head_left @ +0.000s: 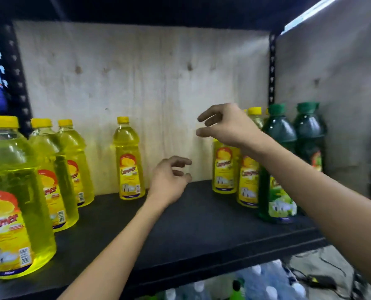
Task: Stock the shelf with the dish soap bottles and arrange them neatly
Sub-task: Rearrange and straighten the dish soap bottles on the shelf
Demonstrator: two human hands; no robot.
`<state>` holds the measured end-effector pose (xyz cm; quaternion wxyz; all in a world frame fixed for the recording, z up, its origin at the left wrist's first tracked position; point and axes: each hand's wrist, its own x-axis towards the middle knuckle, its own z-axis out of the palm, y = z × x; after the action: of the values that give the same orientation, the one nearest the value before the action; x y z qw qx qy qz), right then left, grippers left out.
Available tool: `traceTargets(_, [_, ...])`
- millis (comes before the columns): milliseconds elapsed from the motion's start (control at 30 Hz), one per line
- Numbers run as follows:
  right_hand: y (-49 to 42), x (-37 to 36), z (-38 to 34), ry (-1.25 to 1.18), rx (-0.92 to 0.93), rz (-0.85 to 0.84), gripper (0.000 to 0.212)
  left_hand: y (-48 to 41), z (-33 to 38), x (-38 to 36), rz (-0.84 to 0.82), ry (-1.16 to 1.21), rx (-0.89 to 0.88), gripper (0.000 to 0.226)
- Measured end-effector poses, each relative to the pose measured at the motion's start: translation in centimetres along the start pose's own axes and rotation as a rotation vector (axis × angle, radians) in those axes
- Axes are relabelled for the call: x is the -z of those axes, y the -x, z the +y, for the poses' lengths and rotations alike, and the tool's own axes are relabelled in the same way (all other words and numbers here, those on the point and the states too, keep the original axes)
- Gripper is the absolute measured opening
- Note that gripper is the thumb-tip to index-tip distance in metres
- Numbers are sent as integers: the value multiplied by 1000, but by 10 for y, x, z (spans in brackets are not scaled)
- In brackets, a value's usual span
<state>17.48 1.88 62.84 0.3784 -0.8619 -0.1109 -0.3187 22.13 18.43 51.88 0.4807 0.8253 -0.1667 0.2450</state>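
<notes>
A lone yellow bottle [129, 161] of dish soap stands upright at the far middle of the black shelf board [202, 224], close to the plywood back panel [147, 83]. To its left, three yellow bottles [52, 180] form a line running from far to near, the nearest one large at the left edge of the view. To the right stand two yellow bottles [248, 180] side by side, with green bottles [275, 169] just beside them on the right. The left hand [169, 182] hovers over the board just right of the lone bottle, fingers loosely curled and holding nothing. The right hand [225, 124] is higher, in front of the tops of the right-hand yellow pair, thumb and fingers parted and pointing left with nothing between them; whether it touches a bottle cannot be told. Below the board, clear bottles [267, 282] with white caps lie blurred
</notes>
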Motion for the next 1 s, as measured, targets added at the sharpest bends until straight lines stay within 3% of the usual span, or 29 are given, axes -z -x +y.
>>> traceTargets(167, [39, 69, 24, 155, -3, 204, 22, 32, 56, -67, -254, 296, 90, 31])
traceTargets(300, [47, 100, 45, 218, -27, 371, 34, 53, 76, -115, -294, 245, 149, 66])
traceTargets(433, [44, 104, 66, 102, -301, 191, 78, 64, 82, -149, -267, 192, 175, 84])
traceTargets(600, [41, 91, 72, 191, -279, 166, 96, 68, 80, -171, -198, 52, 199, 99])
traceTargets(700, [43, 86, 67, 213, -250, 210, 94, 75, 80, -171, -138, 6, 146, 91])
traceTargets(800, [47, 74, 54, 179, -161, 234, 77, 78, 74, -156, -76, 11, 84, 79])
traceTargets(1000, [22, 28, 16, 71, -20, 258, 64, 49, 40, -92, 9, -37, 22, 65])
